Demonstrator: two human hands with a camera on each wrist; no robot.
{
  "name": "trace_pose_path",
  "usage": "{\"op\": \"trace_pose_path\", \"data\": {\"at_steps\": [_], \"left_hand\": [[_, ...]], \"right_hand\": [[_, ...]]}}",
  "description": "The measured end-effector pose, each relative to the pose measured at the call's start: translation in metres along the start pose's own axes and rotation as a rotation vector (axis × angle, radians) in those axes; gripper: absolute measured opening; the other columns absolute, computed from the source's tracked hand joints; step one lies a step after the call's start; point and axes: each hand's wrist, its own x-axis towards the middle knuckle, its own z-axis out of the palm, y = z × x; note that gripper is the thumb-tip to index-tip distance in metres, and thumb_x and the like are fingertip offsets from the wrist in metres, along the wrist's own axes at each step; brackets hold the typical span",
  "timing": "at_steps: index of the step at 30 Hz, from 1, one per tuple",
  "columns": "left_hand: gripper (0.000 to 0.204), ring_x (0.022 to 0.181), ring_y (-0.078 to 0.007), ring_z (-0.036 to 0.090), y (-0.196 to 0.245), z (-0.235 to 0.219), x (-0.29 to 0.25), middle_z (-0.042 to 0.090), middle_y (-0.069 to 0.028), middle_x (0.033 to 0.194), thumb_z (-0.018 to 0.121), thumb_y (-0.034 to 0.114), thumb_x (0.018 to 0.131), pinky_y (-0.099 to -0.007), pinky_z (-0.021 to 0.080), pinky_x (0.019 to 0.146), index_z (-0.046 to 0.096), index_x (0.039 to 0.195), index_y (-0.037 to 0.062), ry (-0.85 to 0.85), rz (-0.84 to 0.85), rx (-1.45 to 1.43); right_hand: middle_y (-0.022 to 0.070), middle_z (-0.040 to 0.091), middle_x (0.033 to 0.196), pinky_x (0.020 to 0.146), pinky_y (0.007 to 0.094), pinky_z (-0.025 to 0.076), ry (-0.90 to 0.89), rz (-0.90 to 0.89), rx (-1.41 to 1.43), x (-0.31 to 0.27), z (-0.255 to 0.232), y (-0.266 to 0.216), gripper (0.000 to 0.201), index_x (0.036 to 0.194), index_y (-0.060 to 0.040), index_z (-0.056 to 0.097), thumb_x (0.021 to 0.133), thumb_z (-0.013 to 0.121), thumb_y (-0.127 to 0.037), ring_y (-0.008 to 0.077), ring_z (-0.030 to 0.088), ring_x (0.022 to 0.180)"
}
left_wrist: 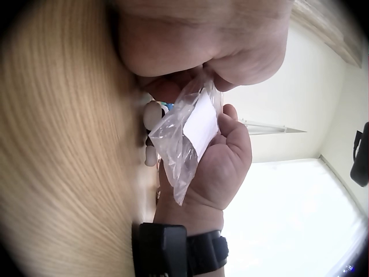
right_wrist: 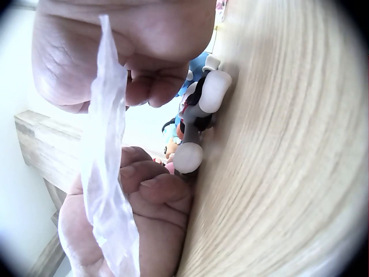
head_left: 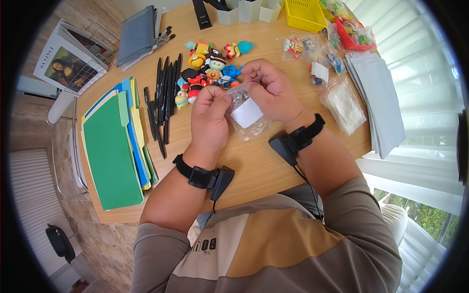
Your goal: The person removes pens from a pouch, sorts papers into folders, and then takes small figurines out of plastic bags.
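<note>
- Left hand (head_left: 211,117): fingers curled, thumb and fingertips pinching the top edge of a clear plastic bag (head_left: 251,133) on its left side.
- Right hand (head_left: 277,92): fingers curled, thumb and fingertips pinching the same top edge on its right side.
- Plastic bag: located at the centre of the frame in the head view, suspended between both hands; a white paper slip (head_left: 246,114) shows through or on its face. Whether the slip lies inside or outside cannot be determined.
- Wrist units: one black strapped camera (head_left: 207,179) on the left wrist, a second black camera unit (head_left: 290,143) on the right wrist, each with a cable.
- Toy figures (head_left: 215,68): multicoloured cluster directly above the hands, upper centre.
- Black pens (head_left: 163,93): grouped left of the figures, roughly lengthwise in the frame.
- File folders (head_left: 110,151): stacked at centre left, green uppermost, blue and yellow edges exposed.
- Filled clear bag (head_left: 343,106): right of the right hand, whitish contents.
- Grey envelopes (head_left: 376,105): stacked at the right table edge.
- Small packets (head_left: 297,46): upper right, colourful contents.
- Yellow basket (head_left: 305,17) and red basket (head_left: 354,36): upper right.
- White holders (head_left: 247,10): top centre.
- Book (head_left: 66,61): upper left, in a wire rack, portrait on cover.
- Wooden table (head_left: 251,171): supports the items above.
</note>
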Motion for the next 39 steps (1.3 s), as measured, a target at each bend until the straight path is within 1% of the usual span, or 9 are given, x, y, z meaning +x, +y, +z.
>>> {"op": "trace_pose_path", "data": {"at_steps": [9, 12, 14, 17, 26, 30, 32, 34, 39], "left_hand": [[0.006, 0.082, -0.0087, 0.056, 0.0, -0.002, 0.0, 0.063, -0.0025, 0.09, 0.054, 0.003, 0.094, -0.0244, 0.045, 0.078, 0.055, 0.09, 0.0066, 0.015, 0.0, -0.006], [0.009, 0.085, -0.0096, 0.056, -0.002, -0.003, 0.001, 0.063, -0.0031, 0.092, 0.053, 0.012, 0.098, -0.0257, 0.046, 0.08, 0.056, 0.091, 0.0066, 0.057, 0.05, 0.026], [0.019, 0.091, -0.0153, 0.059, -0.002, -0.002, 0.0, 0.064, -0.0056, 0.096, 0.051, 0.022, 0.1, -0.0307, 0.046, 0.086, 0.059, 0.097, 0.0049, 0.082, 0.038, -0.018], [0.024, 0.088, -0.0122, 0.058, 0.0, 0.002, -0.001, 0.063, -0.0035, 0.094, 0.051, 0.029, 0.102, -0.0276, 0.046, 0.081, 0.057, 0.097, 0.0062, 0.098, 0.045, 0.032], [0.006, 0.087, -0.014, 0.056, 0.004, 0.006, -0.002, 0.06, -0.003, 0.091, 0.05, 0.01, 0.096, -0.0301, 0.045, 0.082, 0.054, 0.095, 0.0067, 0.089, 0.054, -0.055], [0.005, 0.085, -0.0139, 0.056, 0.0, 0.0, 0.001, 0.059, -0.0026, 0.09, 0.049, 0.01, 0.096, -0.0297, 0.045, 0.083, 0.054, 0.095, 0.0071, 0.096, 0.052, -0.054], [0.007, 0.099, -0.0208, 0.06, 0.0, -0.005, 0.001, 0.064, -0.009, 0.104, 0.046, 0.009, 0.096, -0.0355, 0.046, 0.093, 0.053, 0.095, 0.0059, 0.057, 0.036, -0.091], [0.007, 0.098, -0.0206, 0.061, 0.0, -0.006, 0.0, 0.064, -0.0096, 0.105, 0.047, 0.009, 0.096, -0.0351, 0.047, 0.092, 0.053, 0.096, 0.0057, 0.076, 0.027, -0.08], [0.007, 0.096, -0.0197, 0.062, 0.0, -0.003, 0.001, 0.065, -0.011, 0.105, 0.047, 0.009, 0.096, -0.034, 0.048, 0.089, 0.053, 0.096, 0.0053, 0.098, 0.028, -0.056]], "right_hand": [[0.0002, 0.056, 0.085, 0.064, 0.0206, 0.046, 0.019, -0.015, -0.001, 0.001, 0.0, 0.002, 0.022, 0.107, -0.0013, 0.057, 0.086, 0.054, 0.001, 0.0043, 0.053, 0.073], [0.0, 0.056, 0.085, 0.062, 0.0202, 0.045, 0.016, -0.023, 0.01, 0.001, 0.0, 0.004, 0.022, 0.107, -0.0017, 0.057, 0.086, 0.052, 0.002, 0.0037, 0.052, 0.072], [-0.0001, 0.056, 0.085, 0.061, 0.0201, 0.044, 0.012, -0.031, 0.019, 0.001, -0.001, 0.004, 0.022, 0.106, -0.0019, 0.057, 0.086, 0.052, 0.002, 0.0034, 0.051, 0.071], [-0.0007, 0.055, 0.084, 0.06, 0.0201, 0.043, 0.018, 0.025, 0.01, 0.001, -0.001, 0.002, 0.021, 0.106, -0.0021, 0.058, 0.086, 0.052, 0.002, 0.0029, 0.05, 0.07], [0.0014, 0.059, 0.086, 0.063, 0.022, 0.047, 0.046, 0.007, -0.013, 0.002, 0.001, -0.001, 0.019, 0.106, -0.0011, 0.058, 0.088, 0.051, 0.002, 0.0049, 0.055, 0.072], [0.0045, 0.061, 0.09, 0.067, 0.0238, 0.05, 0.095, 0.042, -0.029, 0.002, 0.0, -0.003, 0.018, 0.107, -0.0001, 0.057, 0.09, 0.052, 0.0, 0.0074, 0.058, 0.076], [0.0053, 0.061, 0.09, 0.067, 0.024, 0.05, 0.109, 0.029, -0.04, 0.003, 0.0, -0.001, 0.018, 0.108, 0.0001, 0.057, 0.09, 0.052, -0.001, 0.0082, 0.058, 0.077], [0.0054, 0.061, 0.09, 0.068, 0.0237, 0.05, 0.179, 0.031, -0.08, 0.004, -0.001, 0.0, 0.018, 0.108, 0.0002, 0.057, 0.09, 0.052, -0.001, 0.0087, 0.058, 0.079], [0.0051, 0.061, 0.09, 0.068, 0.0237, 0.05, 0.186, 0.04, -0.067, 0.004, -0.002, 0.003, 0.018, 0.107, 0.0001, 0.057, 0.09, 0.052, -0.001, 0.0088, 0.058, 0.079]]}}
